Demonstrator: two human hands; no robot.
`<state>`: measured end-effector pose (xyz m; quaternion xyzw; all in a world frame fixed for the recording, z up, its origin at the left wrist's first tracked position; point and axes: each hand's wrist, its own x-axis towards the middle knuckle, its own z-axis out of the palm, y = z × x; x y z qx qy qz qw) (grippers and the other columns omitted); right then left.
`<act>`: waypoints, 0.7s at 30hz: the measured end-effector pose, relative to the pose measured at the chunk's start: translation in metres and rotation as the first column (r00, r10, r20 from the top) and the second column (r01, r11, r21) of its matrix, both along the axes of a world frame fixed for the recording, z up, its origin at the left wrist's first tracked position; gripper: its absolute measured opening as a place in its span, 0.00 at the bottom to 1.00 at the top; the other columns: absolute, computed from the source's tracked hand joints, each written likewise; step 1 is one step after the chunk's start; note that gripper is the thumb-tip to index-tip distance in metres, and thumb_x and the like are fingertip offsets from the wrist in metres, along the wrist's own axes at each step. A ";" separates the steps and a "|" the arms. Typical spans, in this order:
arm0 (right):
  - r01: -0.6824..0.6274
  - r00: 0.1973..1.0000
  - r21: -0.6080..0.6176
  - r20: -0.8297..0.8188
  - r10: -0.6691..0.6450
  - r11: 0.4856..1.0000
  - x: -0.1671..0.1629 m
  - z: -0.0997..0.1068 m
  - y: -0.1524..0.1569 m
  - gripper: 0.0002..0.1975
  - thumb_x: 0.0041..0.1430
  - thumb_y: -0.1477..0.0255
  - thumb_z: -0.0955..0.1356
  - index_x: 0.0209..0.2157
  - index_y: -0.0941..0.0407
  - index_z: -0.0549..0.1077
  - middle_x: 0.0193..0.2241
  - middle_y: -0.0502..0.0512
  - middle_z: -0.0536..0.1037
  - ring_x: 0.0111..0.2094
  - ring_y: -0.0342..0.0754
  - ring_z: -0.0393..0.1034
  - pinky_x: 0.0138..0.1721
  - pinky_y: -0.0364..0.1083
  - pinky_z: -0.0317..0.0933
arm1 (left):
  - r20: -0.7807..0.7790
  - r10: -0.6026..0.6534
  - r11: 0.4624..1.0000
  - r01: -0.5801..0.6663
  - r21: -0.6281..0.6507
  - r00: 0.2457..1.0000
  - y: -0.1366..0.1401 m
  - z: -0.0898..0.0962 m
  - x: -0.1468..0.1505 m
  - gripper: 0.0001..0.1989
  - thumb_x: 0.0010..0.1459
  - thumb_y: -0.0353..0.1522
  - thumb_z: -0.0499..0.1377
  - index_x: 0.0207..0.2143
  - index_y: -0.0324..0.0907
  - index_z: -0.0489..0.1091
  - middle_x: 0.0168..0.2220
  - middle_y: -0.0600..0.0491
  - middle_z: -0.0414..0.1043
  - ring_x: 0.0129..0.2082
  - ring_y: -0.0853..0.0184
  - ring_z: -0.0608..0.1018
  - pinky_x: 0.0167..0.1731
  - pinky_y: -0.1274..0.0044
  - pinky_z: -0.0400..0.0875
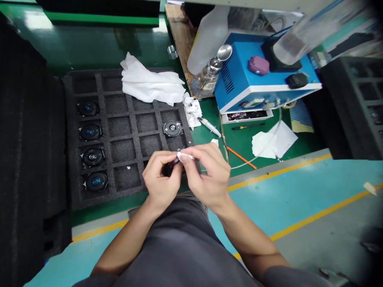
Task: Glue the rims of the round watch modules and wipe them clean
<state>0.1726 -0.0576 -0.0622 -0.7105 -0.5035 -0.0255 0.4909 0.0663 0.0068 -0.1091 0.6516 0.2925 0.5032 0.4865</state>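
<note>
Just past the front edge of the green bench, my left hand [163, 175] is closed on a dark watch body [169, 168], mostly hidden by the fingers. My right hand [208, 169] pinches a small white wipe [183, 155] and presses it against the watch's upper edge. Behind and left of both hands lies a black foam tray [119, 193] with square compartments. Several round black watch bodies [93, 157] sit in its left column. Another watch body [172, 128], its back with a round sensor facing up, rests in the right column.
A white cloth [151, 81] covers the tray's back compartments. To its right are a crumpled tissue [192, 109], a syringe [211, 126], a metal-topped glass bottle [206, 79] and a blue machine [239, 75]. A thin clear tube [277, 133] and an orange stick [241, 158] lie on the right.
</note>
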 end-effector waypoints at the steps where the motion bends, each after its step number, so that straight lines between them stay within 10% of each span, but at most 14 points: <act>1: 0.016 0.998 0.002 0.054 -0.016 1.000 0.001 -0.001 0.001 0.04 0.65 0.77 0.70 0.37 0.55 0.79 0.32 0.53 0.81 0.35 0.46 0.72 0.39 0.49 0.67 | 0.009 0.003 1.000 -0.003 -0.018 1.000 -0.001 0.000 0.000 0.07 0.58 0.23 0.66 0.37 0.42 0.76 0.36 0.52 0.77 0.36 0.68 0.80 0.38 0.75 0.77; 6: 0.133 0.991 -0.001 0.029 -0.133 0.991 0.014 -0.006 0.000 0.04 0.65 0.74 0.70 0.37 0.53 0.79 0.31 0.52 0.81 0.34 0.47 0.71 0.36 0.49 0.67 | 0.007 0.021 0.999 -0.021 -0.033 1.000 -0.002 -0.001 0.001 0.07 0.56 0.23 0.68 0.35 0.41 0.75 0.36 0.52 0.77 0.37 0.67 0.81 0.38 0.74 0.78; 12: -0.088 0.996 -0.024 0.029 0.089 0.996 -0.009 0.000 -0.002 0.07 0.66 0.77 0.68 0.38 0.54 0.78 0.33 0.53 0.82 0.35 0.47 0.73 0.38 0.50 0.68 | -0.009 0.025 1.000 -0.025 0.010 1.000 0.000 -0.001 0.000 0.07 0.57 0.24 0.67 0.35 0.43 0.76 0.34 0.54 0.77 0.34 0.68 0.80 0.35 0.76 0.76; 21: -0.075 0.996 -0.024 0.055 0.076 0.997 -0.001 -0.004 -0.001 0.06 0.66 0.77 0.69 0.38 0.53 0.78 0.32 0.52 0.81 0.35 0.47 0.72 0.38 0.50 0.67 | -0.043 0.053 0.999 -0.053 0.001 0.998 -0.002 0.001 0.000 0.06 0.56 0.24 0.67 0.36 0.42 0.77 0.33 0.54 0.76 0.33 0.69 0.79 0.33 0.77 0.75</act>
